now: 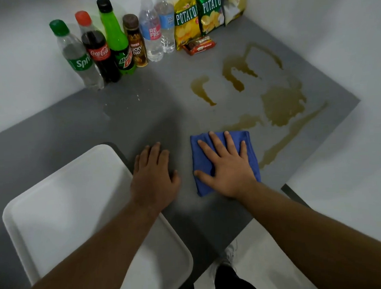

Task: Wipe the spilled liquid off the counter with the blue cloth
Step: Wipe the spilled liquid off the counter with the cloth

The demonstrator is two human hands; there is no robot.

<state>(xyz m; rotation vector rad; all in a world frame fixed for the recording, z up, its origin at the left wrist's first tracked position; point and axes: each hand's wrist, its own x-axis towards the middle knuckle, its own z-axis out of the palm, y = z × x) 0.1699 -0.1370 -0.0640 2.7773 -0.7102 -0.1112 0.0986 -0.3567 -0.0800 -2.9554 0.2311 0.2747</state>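
White walls (22, 77) meet at a corner above pale floor (346, 190).

– What is the counter (137, 107) like?
– Grey, smooth and matt, and the brown spill (281, 106) on it is wet and shiny.
– And the cloth (199, 159)?
– Soft blue fabric, dull. The tray (60, 203) looks like smooth white plastic, the bottles (101, 44) clear plastic, and the chip bags (198, 15) glossy foil.

Lighting: dim, overhead; soft shadow on the counter (151, 115) at centre. Focus: mildly soft throughout (labels legible). Distortion: wide-angle bowing toward 9 and 3 o'clock. Glare: faint sheen on the tray (60, 205).
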